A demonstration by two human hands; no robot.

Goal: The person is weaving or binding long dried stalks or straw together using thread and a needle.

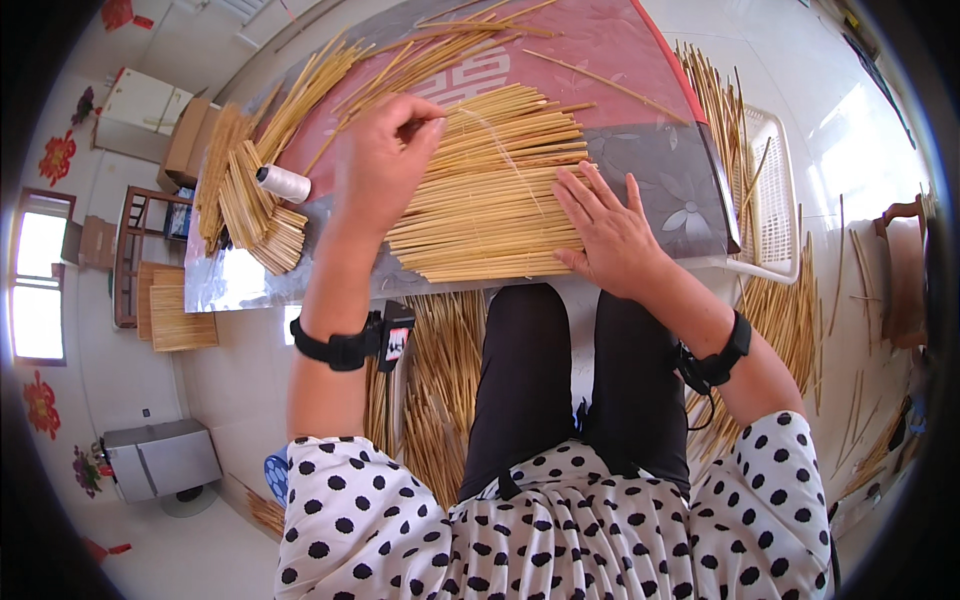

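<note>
My left hand (390, 155) is raised over the upper left of a mat of straight straw-coloured sticks (480, 235), fingertips pinched at a fine white thread (490, 136). The thread runs diagonally across the sticks toward my right hand (610, 230), which lies with fingers spread on the mat's right side, thumb near its lower edge. A spool of white thread (283, 184) lies left of my left forearm, on bundled sticks (270, 235). The mat rests on a table with a red and grey plastic-covered top (665, 170).
More loose sticks (430, 40) lie along the table's far side. A white plastic basket (770, 200) with sticks stands at the right, and long stick piles (440, 400) lie below the table. Wooden boards (180, 310), cardboard boxes (185, 145) and a grey appliance (160, 460) are at the left.
</note>
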